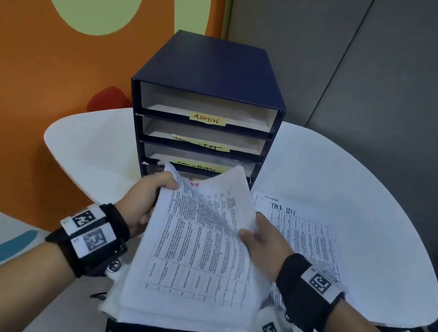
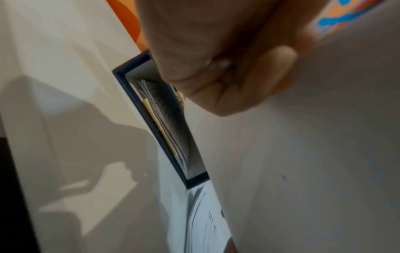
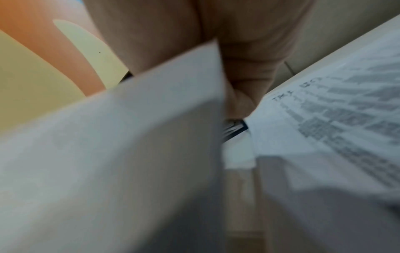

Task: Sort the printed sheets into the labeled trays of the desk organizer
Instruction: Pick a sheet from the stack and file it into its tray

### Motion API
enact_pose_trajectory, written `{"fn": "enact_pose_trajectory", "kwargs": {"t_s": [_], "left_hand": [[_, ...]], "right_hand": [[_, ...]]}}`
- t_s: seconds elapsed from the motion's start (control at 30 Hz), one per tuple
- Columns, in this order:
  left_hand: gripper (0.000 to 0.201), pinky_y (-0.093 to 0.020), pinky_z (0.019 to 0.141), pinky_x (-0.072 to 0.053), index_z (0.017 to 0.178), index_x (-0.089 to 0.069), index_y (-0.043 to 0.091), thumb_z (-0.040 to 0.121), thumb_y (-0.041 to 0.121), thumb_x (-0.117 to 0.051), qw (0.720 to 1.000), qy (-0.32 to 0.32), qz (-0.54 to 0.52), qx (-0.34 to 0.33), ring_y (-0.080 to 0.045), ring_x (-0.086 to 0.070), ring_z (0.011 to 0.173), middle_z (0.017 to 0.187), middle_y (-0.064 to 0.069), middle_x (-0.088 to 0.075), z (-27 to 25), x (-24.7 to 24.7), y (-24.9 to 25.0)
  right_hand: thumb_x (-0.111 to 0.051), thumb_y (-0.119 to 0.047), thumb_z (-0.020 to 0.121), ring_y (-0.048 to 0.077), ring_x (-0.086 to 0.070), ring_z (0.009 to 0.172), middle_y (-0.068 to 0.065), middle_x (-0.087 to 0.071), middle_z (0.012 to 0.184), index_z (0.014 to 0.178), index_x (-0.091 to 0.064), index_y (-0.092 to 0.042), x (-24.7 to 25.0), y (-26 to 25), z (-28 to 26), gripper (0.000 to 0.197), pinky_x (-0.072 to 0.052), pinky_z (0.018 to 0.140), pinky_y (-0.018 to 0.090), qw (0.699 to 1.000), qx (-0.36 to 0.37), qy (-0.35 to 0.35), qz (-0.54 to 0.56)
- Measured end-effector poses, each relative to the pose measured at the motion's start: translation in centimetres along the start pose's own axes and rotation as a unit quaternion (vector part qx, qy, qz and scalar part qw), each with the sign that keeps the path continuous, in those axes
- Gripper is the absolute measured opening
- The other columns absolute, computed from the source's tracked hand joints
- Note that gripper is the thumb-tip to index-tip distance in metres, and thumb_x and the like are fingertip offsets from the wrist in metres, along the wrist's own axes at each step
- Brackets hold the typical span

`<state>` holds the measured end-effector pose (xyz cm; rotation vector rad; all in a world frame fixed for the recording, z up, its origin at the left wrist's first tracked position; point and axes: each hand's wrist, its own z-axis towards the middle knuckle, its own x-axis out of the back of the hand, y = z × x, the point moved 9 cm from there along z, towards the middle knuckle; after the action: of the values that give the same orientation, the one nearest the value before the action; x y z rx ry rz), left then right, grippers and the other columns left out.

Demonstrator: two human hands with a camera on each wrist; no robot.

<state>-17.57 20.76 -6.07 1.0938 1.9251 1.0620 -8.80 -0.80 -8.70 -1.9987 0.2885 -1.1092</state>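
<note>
While I watch from far away, both of my hands are on one stack of paper.

Left hand: my left hand (image 1: 141, 200) grips the far left corner of the stack of printed sheets (image 1: 196, 258), thumb on top, fingers curled under.
Right hand: my right hand (image 1: 263, 242) pinches the right edge of a few top sheets and lifts them, so they curl up off the rest.
Which way the stack points: its long side runs from my body out toward the desk organizer (image 1: 208, 82). The far end tips up, and the near end hangs low by my lap.
Where the stack sits: it is between my two hands, in the air, just in front of the organizer's low trays.
How many sheets: too many to count in my hands. More sheets lie in the bottom tray in the left wrist view.
Loose sheet: one printed page (image 1: 303, 230) lies flat on the white table (image 1: 359, 195), just right of my right hand. Big handwritten letters sit at its top.
Trays: I can see four, one over the other. The fourth is mostly hidden by my paper.
Labels: three yellow ones show. The top label (image 1: 208, 118) says ADMIN. The two below are cut off.
Wall: orange with pale green shapes, behind the table.
</note>
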Motion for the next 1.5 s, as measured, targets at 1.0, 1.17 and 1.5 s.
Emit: {"fn": "enact_pose_trajectory", "kwargs": {"t_s": [1.0, 1.17, 1.5], "left_hand": [[0.03, -0.042, 0.081, -0.055, 0.097, -0.073, 0.002, 0.077, 0.025, -0.072, 0.997, -0.055, 0.035, -0.031, -0.03, -0.073, 0.077, 0.098, -0.02, -0.075, 2.5, 0.4, 0.9], [0.026, -0.037, 0.083, -0.053, 0.099, -0.073, 0.002, 0.085, 0.024, -0.07, 0.992, -0.012, 0.109, -0.056, -0.022, -0.076, 0.083, 0.099, -0.012, -0.077, 3.3, 1.4, 1.7], [0.029, -0.024, 0.055, -0.053, 0.108, -0.069, 0.009, 0.095, 0.033, -0.059, 0.996, 0.069, 0.059, -0.006, -0.015, -0.069, 0.06, 0.094, -0.013, -0.076, 5.1, 3.8, 2.4]], "right_hand": [[-0.04, -0.021, 0.101, 0.015, -0.049, 0.064, 0.008, -0.055, 0.084, 0.103, -0.055, -0.008, 4.1, -1.3, 6.2, 0.021, -0.035, 0.052, 0.023, 0.969, -0.09, 0.135, 0.186], [-0.047, -0.028, 0.1, 0.013, -0.053, 0.067, -0.001, -0.057, 0.081, 0.105, -0.059, -0.013, 4.3, -1.9, 5.0, 0.02, -0.041, 0.055, 0.019, 0.953, -0.099, 0.139, 0.25], [-0.053, -0.022, 0.097, 0.014, -0.033, 0.045, 0.003, -0.044, 0.072, 0.093, -0.056, -0.013, -0.1, -1.1, 4.4, 0.01, -0.026, 0.04, 0.02, 0.935, -0.133, 0.059, 0.323]]}}
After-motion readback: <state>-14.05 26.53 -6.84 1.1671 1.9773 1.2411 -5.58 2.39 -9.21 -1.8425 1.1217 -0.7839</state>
